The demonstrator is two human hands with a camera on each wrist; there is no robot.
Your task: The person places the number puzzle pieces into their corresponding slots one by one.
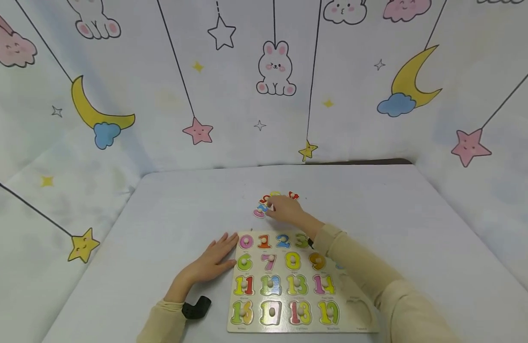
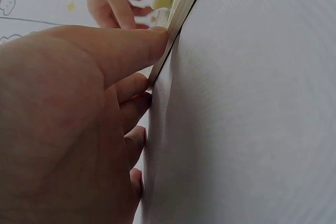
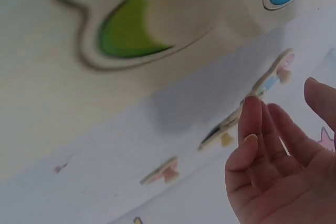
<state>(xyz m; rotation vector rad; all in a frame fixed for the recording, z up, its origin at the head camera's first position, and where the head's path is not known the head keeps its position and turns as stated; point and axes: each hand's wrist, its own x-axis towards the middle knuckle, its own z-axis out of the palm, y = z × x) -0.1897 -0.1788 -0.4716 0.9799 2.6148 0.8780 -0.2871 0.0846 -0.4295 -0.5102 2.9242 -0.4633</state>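
A wooden number puzzle board (image 1: 345, 327) lies on the table, most of its slots filled with colourful knobbed numbers. My left hand (image 1: 214, 259) rests flat on the table, fingers spread against the board's left edge; in the left wrist view the thumb touches the board's side (image 2: 182, 14). Beyond the far edge, my right hand (image 1: 285, 209) reaches over a small cluster of loose number pieces, including a pink piece (image 1: 259, 214) and a yellow one (image 1: 275, 193). The right wrist view shows its thumb apart from its bent fingers (image 3: 251, 116), with fingertips right at the pieces.
A red piece (image 1: 293, 195) lies slightly apart, right of the cluster. Empty recesses show at the board's right side, partly under the right sleeve (image 1: 367, 267). A black wrist device (image 1: 197, 307) sits at the left cuff. A patterned cloth wall (image 1: 238, 105) rises behind the table.
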